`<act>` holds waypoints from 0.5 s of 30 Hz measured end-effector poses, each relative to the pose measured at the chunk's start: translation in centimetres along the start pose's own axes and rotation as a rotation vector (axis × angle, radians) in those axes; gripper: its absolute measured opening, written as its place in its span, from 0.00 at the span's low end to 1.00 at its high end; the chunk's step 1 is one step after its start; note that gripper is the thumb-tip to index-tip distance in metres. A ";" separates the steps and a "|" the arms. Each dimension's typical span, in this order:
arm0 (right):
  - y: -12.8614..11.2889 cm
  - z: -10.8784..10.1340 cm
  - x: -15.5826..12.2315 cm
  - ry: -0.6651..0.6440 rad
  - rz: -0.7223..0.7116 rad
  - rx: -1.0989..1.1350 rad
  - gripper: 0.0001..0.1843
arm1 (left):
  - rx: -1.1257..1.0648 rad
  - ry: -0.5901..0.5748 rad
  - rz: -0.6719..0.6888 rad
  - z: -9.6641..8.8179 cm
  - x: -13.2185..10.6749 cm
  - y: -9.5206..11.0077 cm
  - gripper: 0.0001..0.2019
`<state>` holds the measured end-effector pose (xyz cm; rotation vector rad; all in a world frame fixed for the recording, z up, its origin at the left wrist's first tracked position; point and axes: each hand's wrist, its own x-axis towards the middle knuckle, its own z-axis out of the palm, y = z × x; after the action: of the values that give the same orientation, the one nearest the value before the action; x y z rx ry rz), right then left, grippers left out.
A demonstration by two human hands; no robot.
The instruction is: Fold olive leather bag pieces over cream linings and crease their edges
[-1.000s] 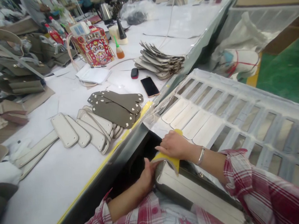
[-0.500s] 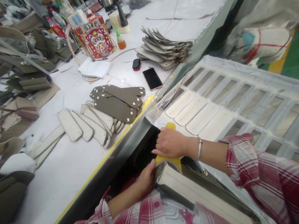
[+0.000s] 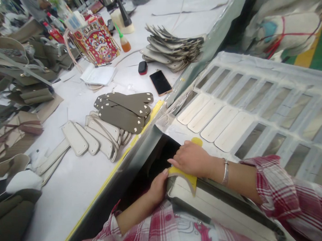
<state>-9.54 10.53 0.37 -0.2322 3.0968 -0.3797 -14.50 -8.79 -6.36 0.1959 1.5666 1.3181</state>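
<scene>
Sliding a touch along the yellow curved template (image 3: 182,176), the right hand (image 3: 191,158) now lies spread flat, fingers together, pressing down on it. Left hand (image 3: 157,188) curls in at the rounded end of the cream bag panel (image 3: 210,201), fingertips against the yellow edge; whether it truly pinches, I can't tell from up here. That pairing looks deliberate: one palm pins the template while the other steadies the end. Panel sits low against the plaid shirt (image 3: 163,230), just below the bench (image 3: 73,200) edge, beside a dark gap. Beyond that gap, a white rack (image 3: 228,59) carries four cream panels (image 3: 219,123) across its slots, likely set out flat to dry. Olive studded strips (image 3: 122,114) and pale grey strips (image 3: 75,138) wait in rows on the bench. Up top, a red paper bag (image 3: 94,40) shows characters too small to read, and a phone (image 3: 160,82) shows a dark, blank screen.
</scene>
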 end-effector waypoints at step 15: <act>-3.4 -2.8 -8.1 -0.145 0.658 0.021 0.26 | 0.271 -0.429 0.267 -0.6 0.7 6.2 0.25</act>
<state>-1.16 9.10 3.85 0.7059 2.8002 -0.3439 -18.10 -6.33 -1.89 0.8267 1.3711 1.1594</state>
